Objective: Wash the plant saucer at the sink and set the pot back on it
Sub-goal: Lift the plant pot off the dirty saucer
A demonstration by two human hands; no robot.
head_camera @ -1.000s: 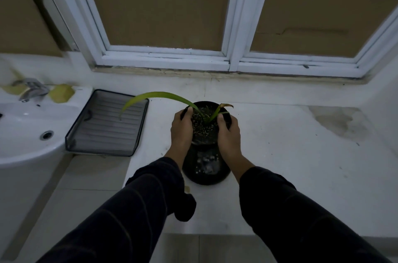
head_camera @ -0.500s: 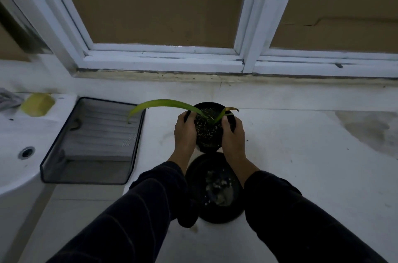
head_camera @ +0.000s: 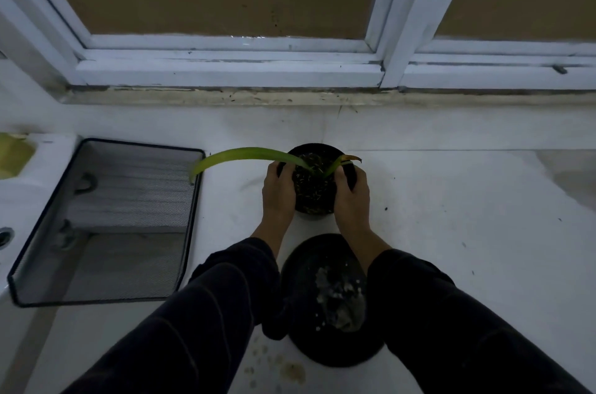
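Head camera: a person's two hands grip a small black pot (head_camera: 314, 197) from either side on a white surface (head_camera: 451, 232), the left hand (head_camera: 279, 192) curled round its left wall and the right hand (head_camera: 351, 197) round its right wall, thumbs at the rim. The pot stands, or is held just above, the surface toward its far edge, below a white window frame (head_camera: 232, 66); in the dim light, contact with the surface cannot be told. The soil in the pot is dark and flecked with pale bits. A long green leaf (head_camera: 245, 155) arches left from the pot, its tip over the rim of a black wire-mesh tray (head_camera: 190, 232) at the surface's left edge, and a shorter leaf with a yellowed tip (head_camera: 345, 161) points right. The black plant saucer (head_camera: 325, 303) lies apart from the pot, nearer the surface's front edge, between two dark sleeves (head_camera: 206, 313), with pale dirty residue on its floor. Brownish spots (head_camera: 292, 371) mark the surface just in front of the saucer. Beyond the tray, at the far left, part of a white sink (head_camera: 19, 200) shows, a yellow-green object (head_camera: 13, 153) on its ledge
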